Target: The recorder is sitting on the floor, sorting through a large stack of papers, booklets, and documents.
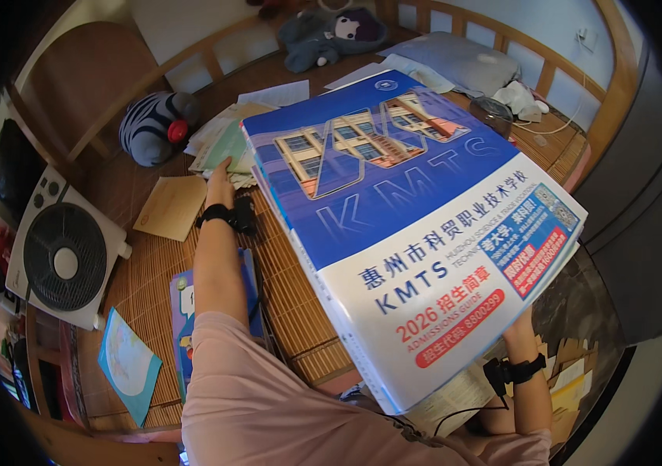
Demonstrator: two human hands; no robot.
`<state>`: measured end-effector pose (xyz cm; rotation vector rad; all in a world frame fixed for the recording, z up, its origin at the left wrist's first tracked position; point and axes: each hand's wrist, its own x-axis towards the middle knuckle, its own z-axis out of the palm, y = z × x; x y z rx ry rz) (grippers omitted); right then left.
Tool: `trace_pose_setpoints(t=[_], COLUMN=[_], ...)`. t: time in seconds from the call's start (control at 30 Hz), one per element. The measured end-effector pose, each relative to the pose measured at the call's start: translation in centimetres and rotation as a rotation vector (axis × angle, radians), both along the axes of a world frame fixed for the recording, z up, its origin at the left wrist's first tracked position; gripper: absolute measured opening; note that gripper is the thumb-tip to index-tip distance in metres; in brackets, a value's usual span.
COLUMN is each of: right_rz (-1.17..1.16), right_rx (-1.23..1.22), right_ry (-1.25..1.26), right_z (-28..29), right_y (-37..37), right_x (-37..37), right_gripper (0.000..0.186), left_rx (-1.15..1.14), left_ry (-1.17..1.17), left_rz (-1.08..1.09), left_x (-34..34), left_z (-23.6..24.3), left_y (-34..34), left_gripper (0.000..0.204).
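A large, thick blue-and-white admissions book (416, 194) with a building picture on its cover fills the middle and right, tilted and raised close to me. My right hand (519, 325) grips it at its lower right edge, and most of the fingers are hidden behind it. My left arm stretches forward to a loose pile of papers (214, 140) on the bamboo mat. There my left hand (221, 182) is closed at the pile's near edge, by a green sheet; only part of its fingers shows. Both wrists wear black bands with small devices.
On the left stand a white box fan (64, 252) and a striped plush toy (156, 128). A brown envelope (170, 206), a blue folder-like sheet (129, 369) and a purple book (183, 311) lie on the bamboo mat (141, 272). A grey pillow (455, 62) rests by the wooden rail.
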<state>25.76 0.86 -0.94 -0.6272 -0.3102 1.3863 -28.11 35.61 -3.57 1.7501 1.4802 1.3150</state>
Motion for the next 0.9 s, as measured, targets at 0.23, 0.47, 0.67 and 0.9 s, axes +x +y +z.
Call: trace_pose_setpoints(t=[0.23, 0.47, 0.67, 0.9], right_rz=[0.028, 0.103, 0.174, 0.253], right_rx=[0.067, -0.052, -0.011, -0.253], right_ry=[0.081, -0.014, 0.025, -0.523], right_z=[0.8, 1.5, 0.0, 0.6], right_y=[-0.2, -1.7, -3.0, -5.2], right_x=[0.2, 0.2, 0.6, 0.4], right_gripper=[0.035, 0.034, 0.035, 0.029], left_rx=[-0.123, -0.615, -0.614, -0.580], left_ry=[-0.541, -0.689, -0.582, -0.589], left_rz=[0.008, 0.248, 0.170, 0.312], left_x=[2.1, -8.2, -5.5, 0.8], left_z=[6.6, 11.5, 11.1, 11.7], left_y=[-4.8, -3.5, -12.1, -21.1], left_gripper=[0.035, 0.035, 0.037, 0.047])
